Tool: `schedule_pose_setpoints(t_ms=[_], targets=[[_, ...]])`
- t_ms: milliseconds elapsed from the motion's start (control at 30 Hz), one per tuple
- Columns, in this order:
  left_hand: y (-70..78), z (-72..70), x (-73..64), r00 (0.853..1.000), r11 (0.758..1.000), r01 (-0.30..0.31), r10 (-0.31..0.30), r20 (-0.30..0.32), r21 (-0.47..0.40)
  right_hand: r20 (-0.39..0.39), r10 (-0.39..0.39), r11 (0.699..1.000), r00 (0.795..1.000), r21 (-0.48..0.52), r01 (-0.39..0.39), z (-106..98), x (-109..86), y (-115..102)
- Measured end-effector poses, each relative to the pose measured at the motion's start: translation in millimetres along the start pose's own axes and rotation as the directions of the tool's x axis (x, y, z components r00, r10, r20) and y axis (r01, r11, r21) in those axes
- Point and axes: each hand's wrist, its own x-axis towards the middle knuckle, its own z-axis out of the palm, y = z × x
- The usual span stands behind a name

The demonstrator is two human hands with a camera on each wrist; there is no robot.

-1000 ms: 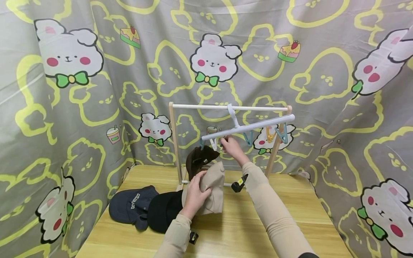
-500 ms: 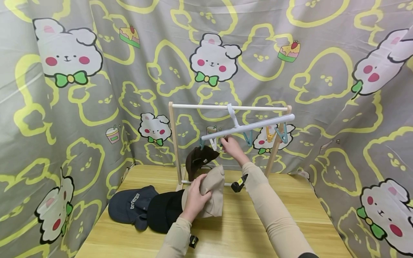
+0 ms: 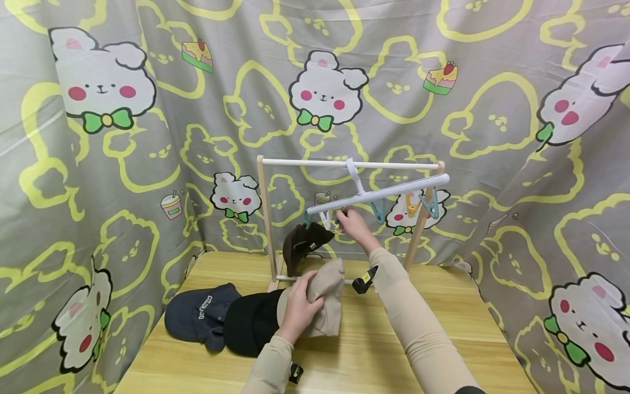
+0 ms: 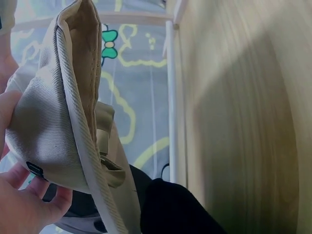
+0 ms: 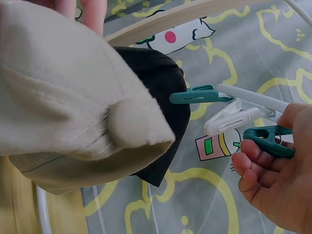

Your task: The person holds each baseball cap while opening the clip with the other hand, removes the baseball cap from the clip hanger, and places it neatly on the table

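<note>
1. Head view: the beige cap (image 3: pixel 328 303) is over the middle of the desk (image 3: pixel 379 350), between its near edge and the rack (image 3: pixel 266 219) toward the far edge. The left hand (image 3: pixel 299 305) grasps it, fingers spread across its crown. The right hand (image 3: pixel 352 224) is at the underside of the hanger (image 3: pixel 381 193), so the beige cap lies below those fingers and nearer the desk's near edge, apart from them. A dark cap (image 3: pixel 301 249) hangs at the hanger's left end; a black cap (image 3: pixel 252 323) and a navy cap (image 3: pixel 197 314) lie toward the desk's left edge.

2. Left wrist view: the left fingers and thumb pinch the beige cap's crown. Its long open rim runs roughly alongside the rack's lower bar (image 4: pixel 171 102), with the bar well apart from it.

3. Right wrist view: the right fingers are curled onto a green clip (image 5: pixel 267 142); whether its mouth is parted, I cannot tell. The beige cap's nearest corner points toward that clip with a gap between, the relation that seems to matter most. A white clip (image 5: pixel 234 121) and a teal clip (image 5: pixel 195 96), the latter at the dark cap, are beside it.
</note>
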Motion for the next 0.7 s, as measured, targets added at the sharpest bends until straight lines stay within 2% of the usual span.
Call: schedule_pose_setpoints(t_ms=[333, 700], targets=[[-5.2, 4.5, -4.4, 0.999, 0.999, 0.029, -0.030, 0.029, 0.016, -0.009, -0.010, 1.000, 1.000, 0.010, 0.010, 0.8, 1.8, 1.8], [-10.2, 9.6, -10.6, 0.998, 0.999, 0.021, -0.023, 0.055, 0.024, -0.019, -0.012, 1.000, 1.000, 0.004, 0.012, 1.0, 2.4, 2.0]])
